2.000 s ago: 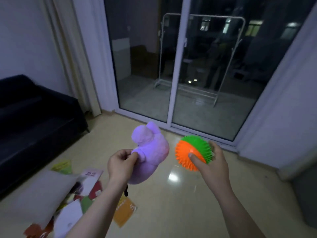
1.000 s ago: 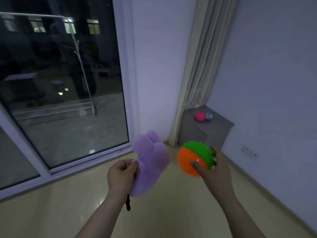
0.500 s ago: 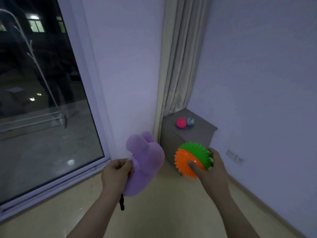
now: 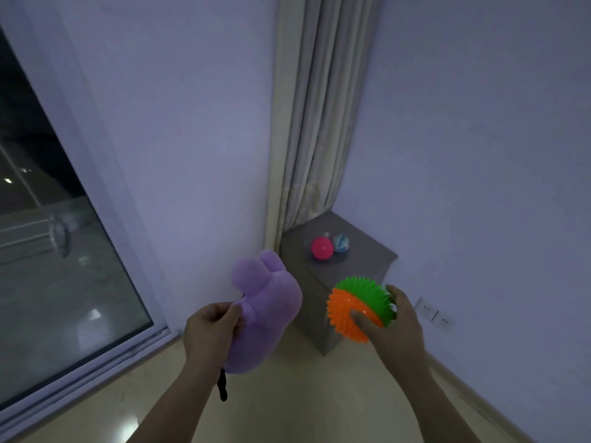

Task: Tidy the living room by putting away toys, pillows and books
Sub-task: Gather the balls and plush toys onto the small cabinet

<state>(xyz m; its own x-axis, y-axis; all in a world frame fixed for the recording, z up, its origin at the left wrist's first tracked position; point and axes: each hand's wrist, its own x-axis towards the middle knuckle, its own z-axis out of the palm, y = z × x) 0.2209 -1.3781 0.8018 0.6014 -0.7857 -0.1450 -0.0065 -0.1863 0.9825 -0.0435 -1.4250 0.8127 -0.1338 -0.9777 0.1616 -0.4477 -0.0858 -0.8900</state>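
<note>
Soft purple plush toy (image 4: pixel 265 314) hangs pinched in the curled fingers of the left hand (image 4: pixel 211 330). The right hand (image 4: pixel 396 327) grips a spiky orange-and-green rubber ball (image 4: pixel 359 306). Both are held in the air, near the low grey cabinet (image 4: pixel 361 251). Each is best set on its bare top, clear of the small pink ball (image 4: pixel 322 247), so nothing rolls.

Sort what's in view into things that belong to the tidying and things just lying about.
Part of the job: plush toy in the left hand; spiky ball in the right hand; pink ball and blue ball on the cabinet.
Just there: curtain; wall sockets; glass door.
</note>
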